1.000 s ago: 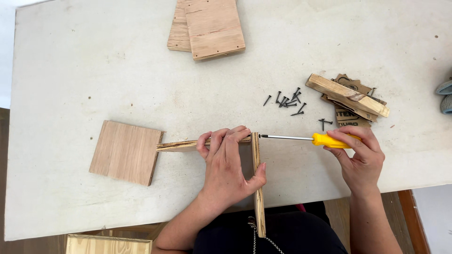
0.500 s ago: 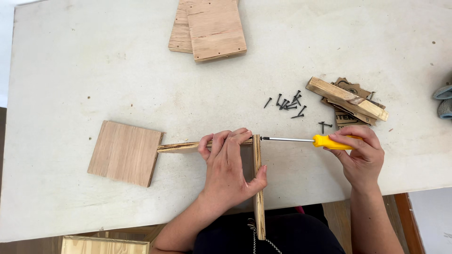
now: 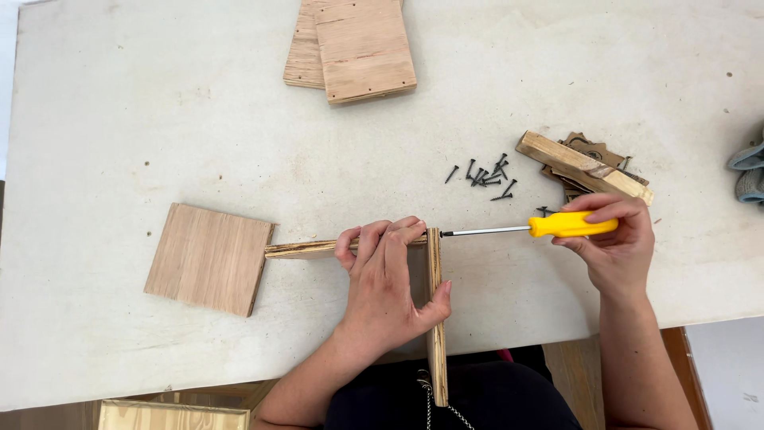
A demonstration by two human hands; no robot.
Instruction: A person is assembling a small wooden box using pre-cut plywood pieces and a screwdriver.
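Left hand (image 3: 390,291) presses wooden corner (image 3: 434,263); right hand (image 3: 613,243) seemingly grips screwdriver (image 3: 557,226).

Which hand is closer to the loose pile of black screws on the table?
Right. The right hand, holding the yellow screwdriver, sits just below and right of the screws. The left hand presses on the wooden corner joint, farther down-left.
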